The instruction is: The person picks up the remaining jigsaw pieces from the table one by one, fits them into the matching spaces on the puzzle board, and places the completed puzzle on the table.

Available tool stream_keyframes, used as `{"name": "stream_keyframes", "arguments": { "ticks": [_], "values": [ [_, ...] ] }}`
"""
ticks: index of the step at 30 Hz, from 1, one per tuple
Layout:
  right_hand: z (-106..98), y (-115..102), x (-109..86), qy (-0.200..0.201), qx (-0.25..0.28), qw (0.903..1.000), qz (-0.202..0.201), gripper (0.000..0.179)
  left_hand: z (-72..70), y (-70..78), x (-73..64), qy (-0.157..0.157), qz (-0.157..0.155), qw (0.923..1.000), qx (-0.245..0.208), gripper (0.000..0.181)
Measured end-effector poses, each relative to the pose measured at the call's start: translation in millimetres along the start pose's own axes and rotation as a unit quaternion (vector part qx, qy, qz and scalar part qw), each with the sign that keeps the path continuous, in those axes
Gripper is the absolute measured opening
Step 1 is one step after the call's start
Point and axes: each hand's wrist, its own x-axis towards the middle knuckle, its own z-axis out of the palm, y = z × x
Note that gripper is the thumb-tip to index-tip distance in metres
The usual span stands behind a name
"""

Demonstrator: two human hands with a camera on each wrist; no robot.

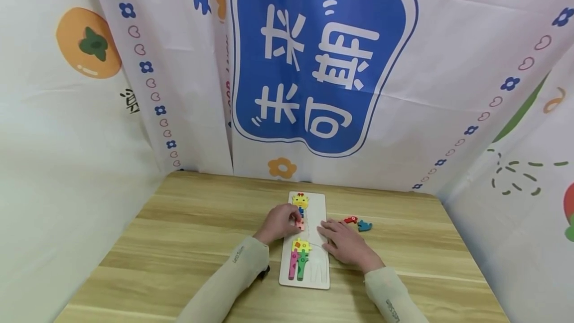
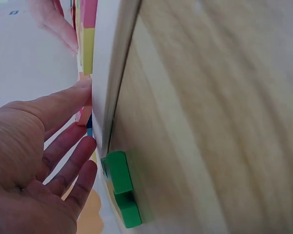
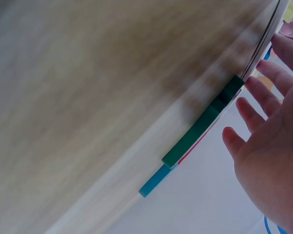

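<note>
A white puzzle board (image 1: 317, 206) lies lengthwise on the table. On it are a yellow giraffe head piece (image 1: 300, 202), a blue piece (image 1: 301, 210), a yellow body piece (image 1: 301, 245), a magenta leg piece (image 1: 293, 266) and a green leg piece (image 1: 302, 266). My left hand (image 1: 278, 223) pinches a salmon-pink puzzle piece (image 1: 301, 225) between thumb and index finger, just below the blue piece; its other fingers are spread in the left wrist view. With fingers extended, my right hand (image 1: 347, 244) rests at the board's right edge.
Beyond the right hand lie a red piece (image 1: 351, 220) and a teal piece (image 1: 365, 226). A dark green piece (image 3: 200, 129) shows near them in the right wrist view. In the left wrist view, a green piece (image 2: 122, 187) sits beside the board. A printed curtain (image 1: 381, 163) hangs behind the table.
</note>
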Motion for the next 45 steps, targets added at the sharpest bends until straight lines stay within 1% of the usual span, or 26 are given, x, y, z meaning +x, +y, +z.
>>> {"name": "stream_keyframes", "arguments": {
  "ticks": [6,12,17,21,35,41,45],
  "values": [
    [-0.5,1.3,3.0,0.004,-0.008,1.0,-0.001,0.051,-1.8,1.5,0.2,0.0,0.009,0.9996,0.028,0.019],
    [0.9,2.2,2.9,0.004,-0.007,1.0,0.0,0.051,-1.8,1.2,-1.7,0.0,0.009,0.9995,0.031,0.02],
    [0.8,1.8,1.9,0.004,-0.005,1.0,0.0,0.051,-1.8,0.5,-2.4,0.003,0.018,0.9992,0.034,0.02],
    [0.0,0.7,1.0,0.001,0.0,1.0,0.001,0.051,-0.9,-0.7,-3.1,0.005,0.018,0.9993,0.032,0.02],
    [-1.5,-0.7,0.5,0.001,0.001,1.0,-0.004,0.051,0.7,-2.2,-4.4,0.012,0.014,0.9996,0.024,0.02],
    [-0.2,0.6,0.8,0.001,-0.004,1.0,-0.002,0.052,-0.7,-2.1,-5.6,0.015,0.012,0.9996,0.021,0.028],
    [0.1,1.4,0.6,-0.002,-0.001,1.0,0.0,0.052,-0.4,-1.5,-5.0,0.012,-0.005,0.9998,0.017,0.033]
  ]
}}
